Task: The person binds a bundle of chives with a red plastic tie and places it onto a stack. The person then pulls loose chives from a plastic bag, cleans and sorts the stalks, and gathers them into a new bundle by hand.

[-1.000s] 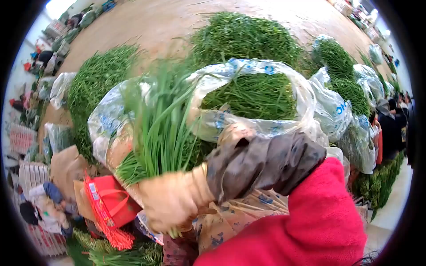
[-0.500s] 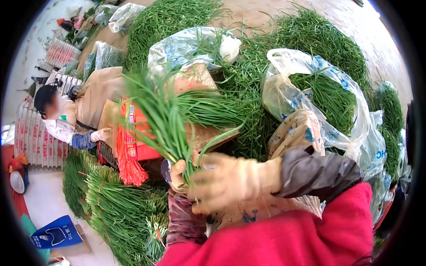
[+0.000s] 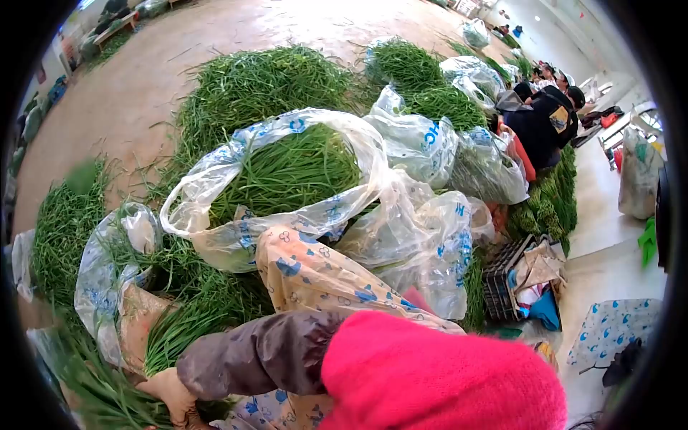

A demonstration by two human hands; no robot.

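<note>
From here, the green heap (image 3: 265, 82) lies far, beyond the open plastic bag (image 3: 222, 251). The blurred bunch (image 3: 107, 390) has dropped near left, shifting the handling there. The right hand (image 3: 168, 393) meets it; I can't tell its opening or grip. Left hand's unseen.

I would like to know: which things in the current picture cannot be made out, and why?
All in the head view:
- Left hand: not made out; perhaps below the lower edge or behind the right hand.
- Right fingertips: unclear near the bottom edge.
- Leaf tips at lower left: motion blur.
- Hands of the person in black: hidden by the body.
- Crate's bottom: covered by its contents.
</note>
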